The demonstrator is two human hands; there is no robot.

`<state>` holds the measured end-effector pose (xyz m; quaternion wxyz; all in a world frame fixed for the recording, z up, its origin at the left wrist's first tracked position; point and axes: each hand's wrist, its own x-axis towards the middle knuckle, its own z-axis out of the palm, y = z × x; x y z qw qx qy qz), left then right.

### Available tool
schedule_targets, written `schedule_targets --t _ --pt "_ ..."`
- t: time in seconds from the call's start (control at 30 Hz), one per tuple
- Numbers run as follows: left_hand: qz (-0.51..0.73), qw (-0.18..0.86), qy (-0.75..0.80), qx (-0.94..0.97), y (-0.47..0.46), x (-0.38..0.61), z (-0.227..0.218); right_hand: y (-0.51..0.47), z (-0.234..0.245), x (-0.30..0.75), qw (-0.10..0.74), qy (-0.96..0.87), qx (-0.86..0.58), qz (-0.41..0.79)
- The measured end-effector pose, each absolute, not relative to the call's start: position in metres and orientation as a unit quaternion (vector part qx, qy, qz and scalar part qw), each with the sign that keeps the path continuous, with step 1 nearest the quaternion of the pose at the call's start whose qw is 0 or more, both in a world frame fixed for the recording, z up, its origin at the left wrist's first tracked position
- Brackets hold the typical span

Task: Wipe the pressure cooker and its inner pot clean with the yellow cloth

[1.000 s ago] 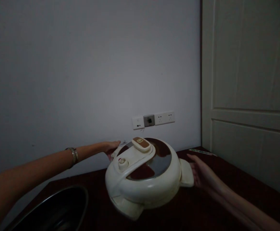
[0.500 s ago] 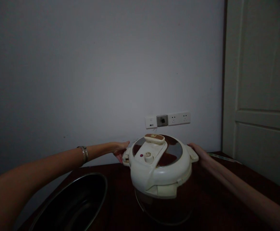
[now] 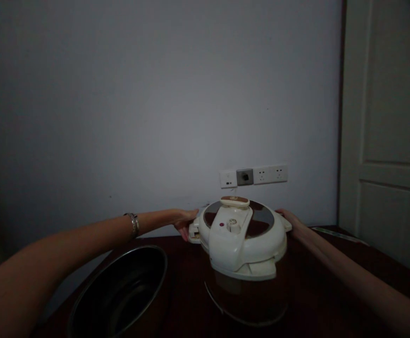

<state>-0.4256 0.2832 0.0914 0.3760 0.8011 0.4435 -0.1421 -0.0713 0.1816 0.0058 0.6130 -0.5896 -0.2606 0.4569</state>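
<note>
A cream and brown pressure-cooker lid sits level on a dark cooker body on the dark wooden table. My left hand grips the lid's left side tab, fingers curled under it. My right hand holds the right tab from behind; its fingers are mostly hidden by the lid. A metal bracelet is on my left wrist.
A large steel inner pot stands on the table to the left of the cooker. Wall sockets are on the grey wall behind. A white door is at the right. A thin strip lies on the table's far right.
The lid was tilted and held up near me; it has moved away, levelled out and come down onto the cooker body. Both hands stayed on its side tabs.
</note>
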Motion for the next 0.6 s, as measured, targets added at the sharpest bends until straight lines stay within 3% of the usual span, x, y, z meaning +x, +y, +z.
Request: schedule_targets --t 0.13,0.37,0.47,0.6 --pt "-0.13 0.434 0.522 0.723 0.277 -0.425 0.091 0.181 0.008 -0.076 0.605 -0.274 -0.589 0.46" --pt "-0.103 0.433 0.53 0.721 0.273 -0.423 0.089 0.139 0.015 -0.073 0.596 -0.294 -0.622 0.415" --pt "-0.068 0.41 0.524 0.743 0.267 -0.423 0.086 0.1 0.012 -0.073 0.609 -0.333 -0.65 0.309" --pt "-0.01 0.247 0.514 0.821 0.261 -0.424 0.088 0.035 -0.005 -0.116 0.541 -0.51 -0.661 0.104"
